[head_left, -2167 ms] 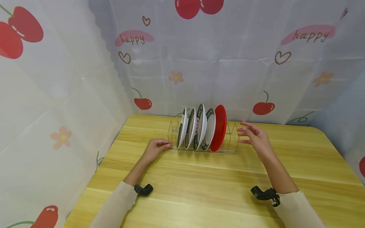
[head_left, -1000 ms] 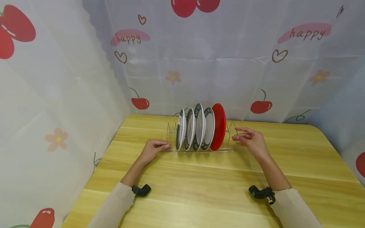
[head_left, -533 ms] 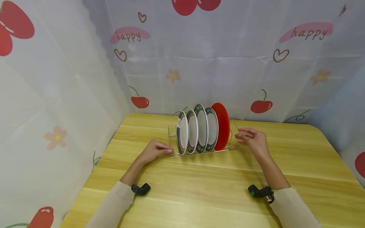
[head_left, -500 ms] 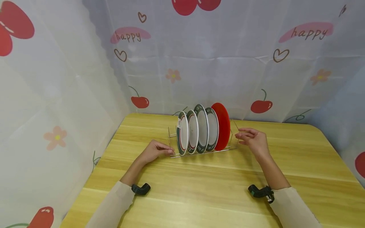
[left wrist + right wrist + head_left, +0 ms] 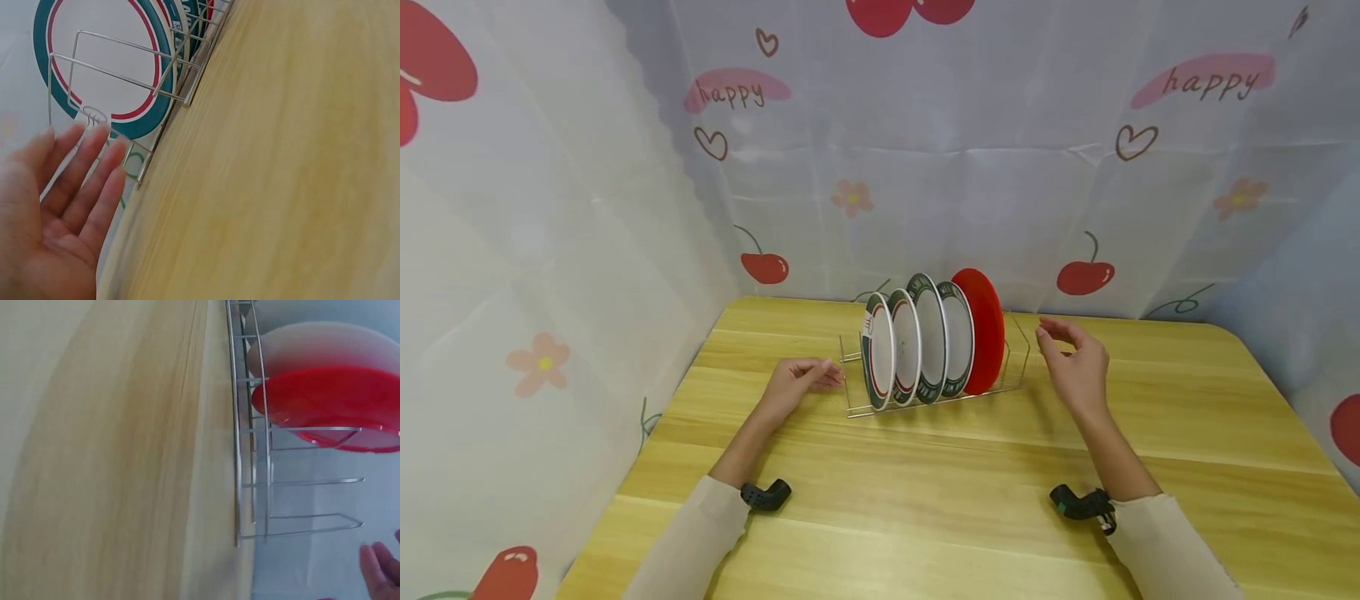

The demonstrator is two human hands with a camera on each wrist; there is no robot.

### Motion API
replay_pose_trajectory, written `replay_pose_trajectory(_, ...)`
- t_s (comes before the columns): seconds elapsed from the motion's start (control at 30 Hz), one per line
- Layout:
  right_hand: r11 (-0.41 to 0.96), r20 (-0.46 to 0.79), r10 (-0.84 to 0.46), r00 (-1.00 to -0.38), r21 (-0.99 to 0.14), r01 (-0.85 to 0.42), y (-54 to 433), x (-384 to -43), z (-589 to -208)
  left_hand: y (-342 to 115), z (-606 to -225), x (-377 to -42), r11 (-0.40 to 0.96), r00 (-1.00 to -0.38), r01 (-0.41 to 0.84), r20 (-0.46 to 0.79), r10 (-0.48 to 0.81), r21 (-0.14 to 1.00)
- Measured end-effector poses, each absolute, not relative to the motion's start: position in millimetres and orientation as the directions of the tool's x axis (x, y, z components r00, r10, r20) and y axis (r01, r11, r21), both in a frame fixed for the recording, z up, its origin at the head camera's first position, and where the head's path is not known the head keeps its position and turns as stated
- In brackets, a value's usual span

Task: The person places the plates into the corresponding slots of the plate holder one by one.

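Note:
A metal wire dish rack [image 5: 936,403] stands on the table, set at a slight slant. Upright in its slots are several white plates with green rims, the nearest to the left being a plate [image 5: 103,56] with a red ring. At the row's right end leans a red plate [image 5: 981,333]. My left hand [image 5: 793,387] is beside the rack's left end, its fingers extended and its palm bare in the left wrist view. Off the rack's right end, my right hand [image 5: 1078,362] is raised, thumb and fingers apart, holding nothing.
The wooden table [image 5: 925,517] runs back to a patterned curtain [image 5: 962,200] with cherries and hearts. Another curtain side [image 5: 550,250] hangs along the left. A black wrist camera [image 5: 766,495] sits on the left forearm, and another [image 5: 1081,502] on the right.
The rack has turned, its left end coming nearer the front, so the plates show more of their faces. Both hands have let go of the rack's ends and moved outward.

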State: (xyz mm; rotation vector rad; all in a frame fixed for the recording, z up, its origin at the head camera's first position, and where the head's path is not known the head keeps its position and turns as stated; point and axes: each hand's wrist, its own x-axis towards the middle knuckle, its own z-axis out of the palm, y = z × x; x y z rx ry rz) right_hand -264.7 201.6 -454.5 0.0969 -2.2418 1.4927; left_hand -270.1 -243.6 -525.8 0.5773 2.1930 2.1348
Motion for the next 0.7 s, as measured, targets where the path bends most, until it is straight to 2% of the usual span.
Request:
replay_pose_trajectory(0.07, 0.428, 0.488, 0.225, -0.843, -0.827, -0.365, 196.6, -262.3, -450.5, -243.8, -523.6, -271.0, 0.003, -0.950, 0.255, 0.250, 0.187, 0.967)
replay_pose_trajectory(0.13, 0.404, 0.530, 0.221, -0.819, -0.814, -0.418, 193.0, -259.9, -447.0, -243.2, -519.7, -270.6, -0.002, -0.956, 0.265, 0.263, 0.130, 0.964)
replay_pose_trajectory(0.23, 0.359, 0.506, 0.155, -0.849, -0.829, -0.428, 188.3, -255.0, -442.2, -241.1, -515.3, -270.1, -0.018, -0.957, 0.267, 0.267, 0.115, 0.964)
replay_pose_trajectory(0.4, 0.380, 0.406, -0.006, -0.914, -0.844, -0.378, 182.5, -246.7, -439.2, -235.8, -514.4, -270.7, -0.043, -0.944, 0.247, 0.251, 0.216, 0.968)
replay_pose_trajectory(0.57, 0.400, 0.379, -0.120, -0.918, -0.828, -0.393, 179.2, -244.0, -439.5, -232.7, -514.6, -268.8, -0.034, -0.934, 0.246, 0.246, 0.259, 0.969)
replay_pose_trajectory(0.7, 0.385, 0.384, -0.151, -0.911, -0.826, -0.412, 179.4, -245.0, -441.3, -232.8, -514.0, -267.8, -0.029, -0.930, 0.260, 0.259, 0.262, 0.965)
